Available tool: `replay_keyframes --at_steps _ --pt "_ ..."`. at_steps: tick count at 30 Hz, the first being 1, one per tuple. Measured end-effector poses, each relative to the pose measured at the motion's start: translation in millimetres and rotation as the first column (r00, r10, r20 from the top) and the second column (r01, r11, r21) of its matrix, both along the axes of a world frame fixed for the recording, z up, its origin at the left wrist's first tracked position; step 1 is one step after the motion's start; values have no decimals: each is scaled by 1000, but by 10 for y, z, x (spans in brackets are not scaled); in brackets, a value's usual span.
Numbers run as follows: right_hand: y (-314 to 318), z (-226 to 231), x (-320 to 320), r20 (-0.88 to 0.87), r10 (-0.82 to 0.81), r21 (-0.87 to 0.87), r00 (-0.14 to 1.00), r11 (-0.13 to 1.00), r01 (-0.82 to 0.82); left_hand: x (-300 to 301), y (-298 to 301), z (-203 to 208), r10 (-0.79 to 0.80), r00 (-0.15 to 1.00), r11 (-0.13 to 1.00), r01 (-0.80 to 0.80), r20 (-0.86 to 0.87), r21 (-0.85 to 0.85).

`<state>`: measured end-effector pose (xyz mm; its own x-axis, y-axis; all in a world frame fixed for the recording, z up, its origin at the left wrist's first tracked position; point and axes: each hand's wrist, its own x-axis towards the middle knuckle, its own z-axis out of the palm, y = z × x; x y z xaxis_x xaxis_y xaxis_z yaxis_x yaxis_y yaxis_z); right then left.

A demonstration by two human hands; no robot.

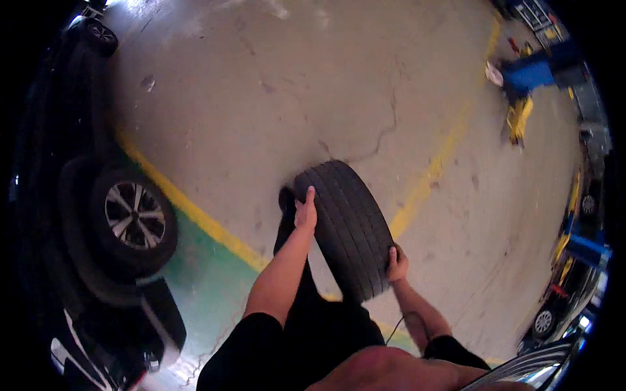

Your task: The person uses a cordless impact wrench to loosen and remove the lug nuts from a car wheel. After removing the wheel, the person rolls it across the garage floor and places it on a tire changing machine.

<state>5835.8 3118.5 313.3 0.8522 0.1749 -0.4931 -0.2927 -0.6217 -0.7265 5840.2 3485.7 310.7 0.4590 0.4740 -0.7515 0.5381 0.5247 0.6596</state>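
Note:
A black car tire (349, 228) with grooved tread is in front of my body, its tread facing up toward me. My left hand (306, 210) presses on its left edge near the far end, thumb lying along the tread. On the opposite edge, nearer to me, my right hand (397, 264) grips with the thumb on the rubber. Both hands' other fingers are mostly hidden by the tire. Whether the tire touches the floor cannot be made out.
A dark car with a silver-spoked wheel (135, 215) stands at the left. Yellow lines (202, 225) cross the grey floor (261, 98), with a green strip (195, 260) beside one. Blue and yellow lift parts (531, 75) and another car's wheel (544, 322) are at the right.

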Motion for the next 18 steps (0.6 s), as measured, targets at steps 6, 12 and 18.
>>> replay_keyframes --at_steps 6,12,18 --pt "2915 -19 2993 -35 -191 -180 981 967 182 185 780 199 -195 926 971 228 323 -69" --pt "3820 113 2993 -403 46 105 914 994 -4 1879 2620 708 -139 963 843 238 -232 483" --pt "4735 213 4383 -152 -37 250 988 965 74 4428 4384 381 -52 984 993 33 171 111"
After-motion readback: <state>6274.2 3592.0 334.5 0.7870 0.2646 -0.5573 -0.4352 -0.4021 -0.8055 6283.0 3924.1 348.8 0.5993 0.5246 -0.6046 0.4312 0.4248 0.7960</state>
